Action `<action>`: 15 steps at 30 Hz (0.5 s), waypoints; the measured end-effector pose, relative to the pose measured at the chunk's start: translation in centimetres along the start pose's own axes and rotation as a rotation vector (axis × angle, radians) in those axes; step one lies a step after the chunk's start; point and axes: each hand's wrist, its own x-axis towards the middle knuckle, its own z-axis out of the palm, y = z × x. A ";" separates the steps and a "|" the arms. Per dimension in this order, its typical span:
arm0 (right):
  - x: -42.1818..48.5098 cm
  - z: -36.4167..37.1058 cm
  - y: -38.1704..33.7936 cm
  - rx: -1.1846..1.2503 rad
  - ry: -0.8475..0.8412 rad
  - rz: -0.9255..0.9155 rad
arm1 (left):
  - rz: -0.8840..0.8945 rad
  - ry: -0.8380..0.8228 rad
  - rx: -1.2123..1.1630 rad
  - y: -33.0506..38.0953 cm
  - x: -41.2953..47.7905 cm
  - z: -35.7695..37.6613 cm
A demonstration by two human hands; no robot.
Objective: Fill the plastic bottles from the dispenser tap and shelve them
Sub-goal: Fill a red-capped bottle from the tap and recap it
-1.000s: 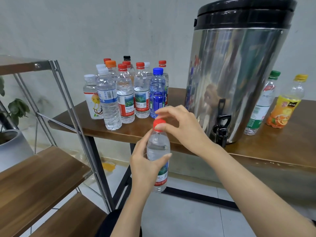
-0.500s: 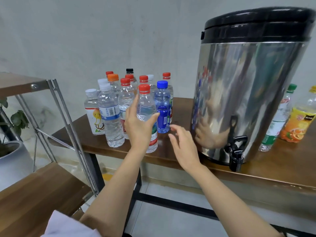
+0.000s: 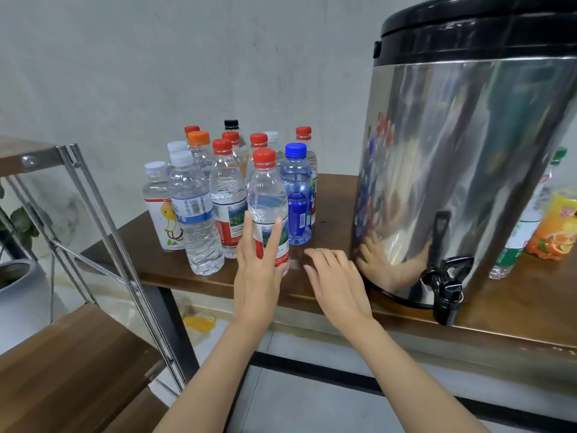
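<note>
One dispenser (image 3: 468, 167), one blue-capped bottle (image 3: 296, 195).

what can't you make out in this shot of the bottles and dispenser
Head view:
- black-capped bottle: body hidden by nearer bottles.
- green-capped bottle: mostly behind the dispenser.
- orange drink bottle: cut off by right edge.
- left hand: whether fingers touch the red-capped bottle, unclear.

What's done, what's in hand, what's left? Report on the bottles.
Done: a cluster of capped bottles stands on the table, water visible in them. In hand: the left hand touches the front red-capped bottle with straight fingers; the right hand hovers open. Left: shelving; every bottle in view is off the shelf.
</note>
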 end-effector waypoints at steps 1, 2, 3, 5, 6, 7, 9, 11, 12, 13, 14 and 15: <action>0.0 0.0 0.1 -0.007 0.008 -0.009 | -0.007 -0.013 -0.006 -0.1 0.2 0.2; -0.1 0.0 0.1 -0.013 0.014 -0.012 | -0.018 -0.028 -0.008 -0.2 0.4 0.4; -0.1 0.0 0.2 -0.020 0.017 -0.012 | -0.033 -0.045 -0.003 -0.3 0.7 0.6; -0.1 0.1 0.2 -0.031 0.008 -0.016 | -0.062 -0.081 0.015 -0.4 1.4 1.0; -0.1 0.1 0.2 -0.035 0.001 -0.024 | -0.073 -0.097 0.027 -0.5 1.8 1.3; -0.1 0.2 0.2 -0.037 -0.001 -0.033 | -0.083 -0.113 0.038 -0.6 2.2 1.4; -0.2 0.3 0.3 -0.039 0.001 -0.045 | -0.096 -0.149 0.053 -0.8 3.1 1.5; -0.2 0.2 0.3 -0.043 0.007 -0.051 | -0.094 -0.170 0.068 -0.8 3.7 1.5; -0.3 0.2 0.3 -0.047 0.011 -0.054 | -0.089 -0.178 0.076 -0.8 3.8 1.5; -0.3 0.2 0.2 -0.051 0.015 -0.058 | -0.084 -0.184 0.082 -0.7 3.8 1.5; -0.3 0.1 0.2 -0.055 0.018 -0.063 | -0.083 -0.185 0.083 -0.7 3.8 1.5; -0.3 0.1 0.1 -0.058 0.020 -0.070 | -0.088 -0.183 0.082 -0.7 3.7 1.5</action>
